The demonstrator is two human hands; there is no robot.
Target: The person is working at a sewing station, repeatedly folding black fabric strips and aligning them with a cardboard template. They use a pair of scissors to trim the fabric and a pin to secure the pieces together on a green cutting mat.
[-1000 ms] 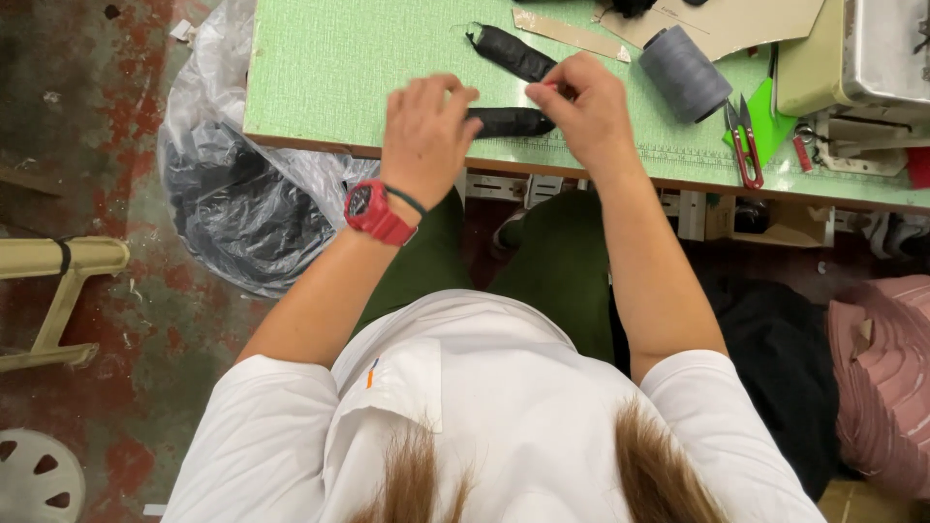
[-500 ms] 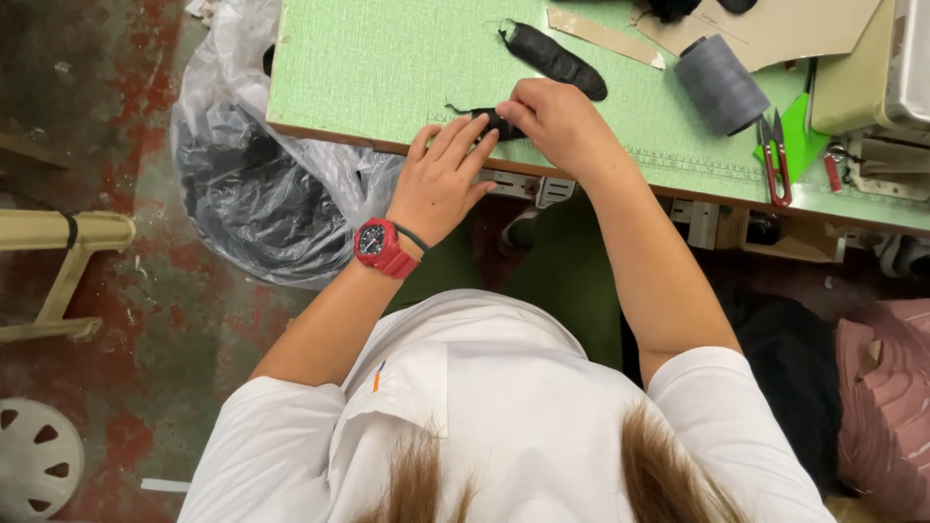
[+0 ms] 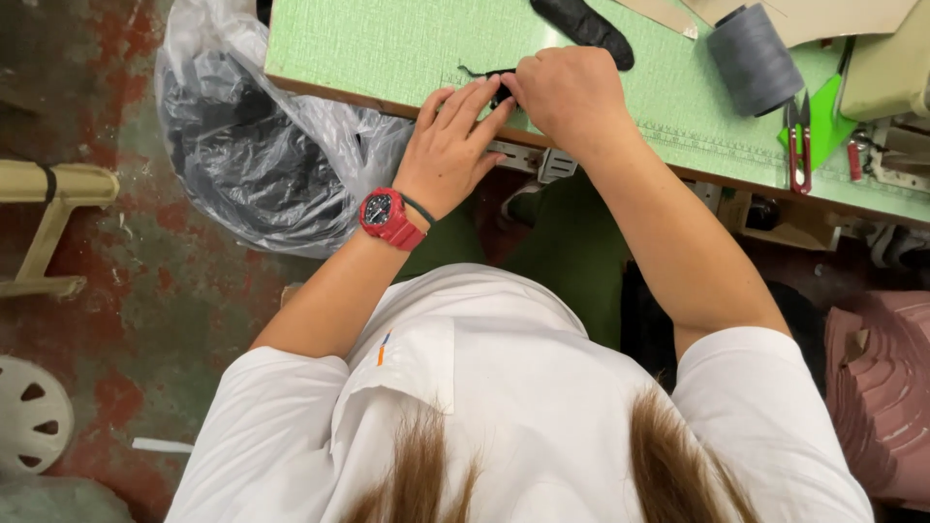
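- Step in hand, as judged: both hands work one small black piece (image 3: 496,85) at the near edge of the green counter (image 3: 387,48). It looks like a fold or a press of a narrow strip, with a thin black tail or thread poking out to its left; the piece is mostly hidden, so its exact kind cannot be told.
- Left hand (image 3: 450,145): fingers straight and together, tips laid against the piece from the near side. Flat pressing contact rather than a closed grip.
- Right hand (image 3: 572,97): curled over the piece from above, its grip narrow. It seems to pinch the piece, but the fingertips are hidden beneath the knuckles, so the pinch itself is not seen.
- Next move, as judged: calls for fine fingertip control while the piece is held flat on the counter.
- Edges: the piece sits just beside the counter's front edge, and the left wrist with its red watch (image 3: 389,217) hangs off the counter.
- Open room: bare green surface to the left and behind the hands.
- To the right it is crowded: a longer black piece (image 3: 586,24) just behind the right hand, a grey thread cone (image 3: 754,58), and red-handled snips (image 3: 799,145) near the edge.
- Below the edge: clear plastic bag (image 3: 271,155) of dark material on the floor.
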